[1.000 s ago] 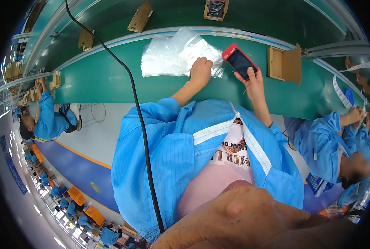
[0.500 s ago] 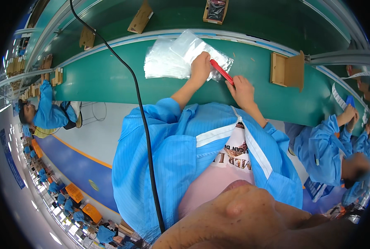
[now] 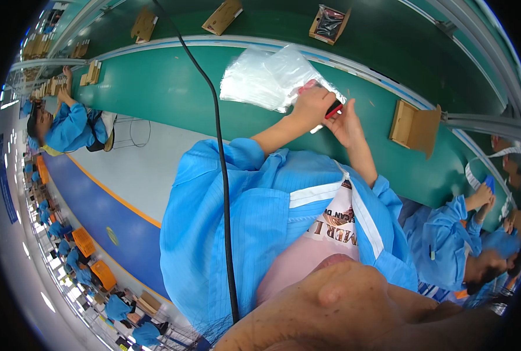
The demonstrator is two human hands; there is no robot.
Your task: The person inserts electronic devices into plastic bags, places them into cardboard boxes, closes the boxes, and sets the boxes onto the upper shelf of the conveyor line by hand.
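Observation:
My left hand [image 3: 314,106] is closed around a long red-and-black object [image 3: 334,109], whose exact kind I cannot make out. Its black and red end sticks out toward my right hand, and a blurred pinkish-red part shows on the far side of my fist. My right hand [image 3: 348,127] is beside that near end, thumb raised and apart from the fingers, the fingertips close against the red edge. Just beyond my left hand, clear plastic bags [image 3: 252,79] lie in an overlapping stack on the green work surface [image 3: 161,88].
An open cardboard box [image 3: 405,124] stands to the right. On the far dark green surface are another box [image 3: 329,24] with dark contents and more cartons [image 3: 222,17]. A black cable [image 3: 216,123] hangs across the view. Co-workers [image 3: 442,240] work at both sides.
My left hand has moved from the bags onto the red-and-black object. My right hand's grip on its end has loosened, with the thumb lifting away. The view has shifted slightly.

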